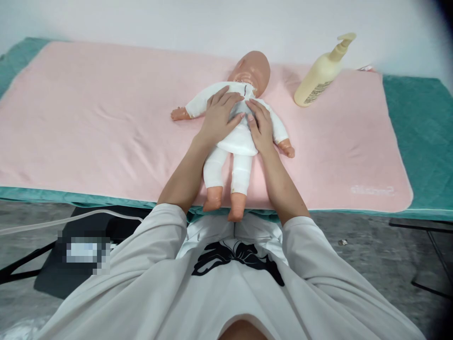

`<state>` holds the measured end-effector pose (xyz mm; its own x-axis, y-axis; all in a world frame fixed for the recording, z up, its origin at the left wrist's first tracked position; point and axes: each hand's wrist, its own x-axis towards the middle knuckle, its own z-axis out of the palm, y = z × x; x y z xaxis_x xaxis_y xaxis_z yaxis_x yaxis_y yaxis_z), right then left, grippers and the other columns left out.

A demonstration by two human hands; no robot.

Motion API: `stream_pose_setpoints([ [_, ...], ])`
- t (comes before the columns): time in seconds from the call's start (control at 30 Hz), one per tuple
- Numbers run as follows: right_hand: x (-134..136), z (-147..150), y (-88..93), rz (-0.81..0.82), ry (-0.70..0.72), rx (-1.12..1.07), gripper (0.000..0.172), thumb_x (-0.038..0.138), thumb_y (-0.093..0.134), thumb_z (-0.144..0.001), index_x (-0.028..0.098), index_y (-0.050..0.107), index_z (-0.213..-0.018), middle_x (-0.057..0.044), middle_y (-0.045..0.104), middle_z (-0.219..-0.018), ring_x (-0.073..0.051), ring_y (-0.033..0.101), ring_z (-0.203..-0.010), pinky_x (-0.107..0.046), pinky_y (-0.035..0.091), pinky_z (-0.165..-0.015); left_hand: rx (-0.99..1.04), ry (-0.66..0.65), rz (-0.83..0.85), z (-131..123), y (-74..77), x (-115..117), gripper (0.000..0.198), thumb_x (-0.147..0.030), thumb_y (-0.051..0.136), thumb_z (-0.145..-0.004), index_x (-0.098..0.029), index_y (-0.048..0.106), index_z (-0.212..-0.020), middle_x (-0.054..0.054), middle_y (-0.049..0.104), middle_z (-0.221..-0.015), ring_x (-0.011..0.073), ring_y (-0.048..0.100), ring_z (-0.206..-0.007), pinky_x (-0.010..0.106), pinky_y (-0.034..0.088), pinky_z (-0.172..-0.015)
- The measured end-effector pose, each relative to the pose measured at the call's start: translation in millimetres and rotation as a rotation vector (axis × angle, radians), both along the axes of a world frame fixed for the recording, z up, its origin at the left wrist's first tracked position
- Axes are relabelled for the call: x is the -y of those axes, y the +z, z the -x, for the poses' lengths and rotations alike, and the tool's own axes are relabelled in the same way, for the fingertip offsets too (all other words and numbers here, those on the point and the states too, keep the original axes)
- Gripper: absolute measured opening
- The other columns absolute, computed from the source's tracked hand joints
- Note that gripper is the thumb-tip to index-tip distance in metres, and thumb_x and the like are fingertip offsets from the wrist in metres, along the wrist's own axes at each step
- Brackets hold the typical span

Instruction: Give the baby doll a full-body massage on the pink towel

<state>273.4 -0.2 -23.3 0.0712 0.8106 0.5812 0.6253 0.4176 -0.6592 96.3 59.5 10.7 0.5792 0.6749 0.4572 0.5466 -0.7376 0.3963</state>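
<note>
A baby doll with a white cloth body and bare plastic head, hands and feet lies on a pink mat. Its head points away from me and its feet hang at the near edge. My left hand rests flat on one side of the doll's chest, fingers stretched toward its shoulder. On the other side of the chest lies my right hand, its fingers extended and slightly bent. Both palms touch the cloth, and neither hand grasps anything. The thumbs point toward each other over the middle of the torso.
A cream pump bottle stands on the mat to the right of the doll. Teal cloth shows under the mat. Below the table edge are a dark chair-like thing, a pale cable and black metal legs.
</note>
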Motion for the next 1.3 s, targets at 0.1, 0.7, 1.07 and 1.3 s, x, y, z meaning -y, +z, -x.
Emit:
stream_pose_setpoints([
  [0.1, -2.3, -0.3, -0.7, -0.011, 0.039, -0.02, 0.044, 0.052, 0.043, -0.102, 0.026, 0.058, -0.135, -0.005, 0.058, -0.145, -0.02, 0.046, -0.141, -0.049, 0.032, -0.124, 0.021, 0.004, 0.004, -0.8, -2.3, -1.6, 0.058, -0.065, 0.037, -0.099, -0.026, 0.049, -0.14, 0.004, 0.049, -0.153, 0.0268, 0.021, -0.151, 0.056, 0.017, -0.122],
  [0.7, 11.3, 0.6, 6.2, -0.049, 0.024, -0.133, 0.052, 0.07, 0.039, -0.096, 0.036, 0.065, -0.125, -0.004, 0.067, -0.12, -0.02, 0.046, -0.131, -0.046, 0.033, -0.12, 0.095, -0.002, -0.01, 5.3, 1.6, 2.5, 0.044, -0.058, 0.037, -0.103, -0.027, 0.057, -0.126, 0.003, 0.055, -0.145, 0.0214, 0.03, -0.145, 0.053, 0.022, -0.121],
  [1.07, 62.0, 12.1, -2.9, -0.114, 0.018, -0.1, 0.048, 0.058, 0.04, -0.099, 0.031, 0.078, -0.092, -0.006, 0.057, -0.085, -0.023, 0.062, -0.084, -0.047, 0.058, -0.08, 0.201, -0.262, 0.211, 27.9, 31.8, 40.6, 0.044, -0.05, 0.048, -0.097, -0.021, 0.062, -0.067, 0.003, 0.065, -0.066, 0.0157, 0.056, -0.063, 0.038, 0.05, -0.076],
  [1.3, 58.8, 14.4, -0.4, -0.067, 0.135, -0.101, 0.045, 0.054, 0.046, -0.099, 0.03, 0.079, -0.083, -0.004, 0.06, -0.082, -0.02, 0.062, -0.081, -0.045, 0.057, -0.078, 0.154, -0.302, 0.264, 27.4, 27.6, 37.9, 0.037, -0.037, 0.054, -0.09, -0.019, 0.053, -0.057, -0.001, 0.052, -0.052, 0.0123, 0.045, -0.052, 0.031, 0.042, -0.061],
])
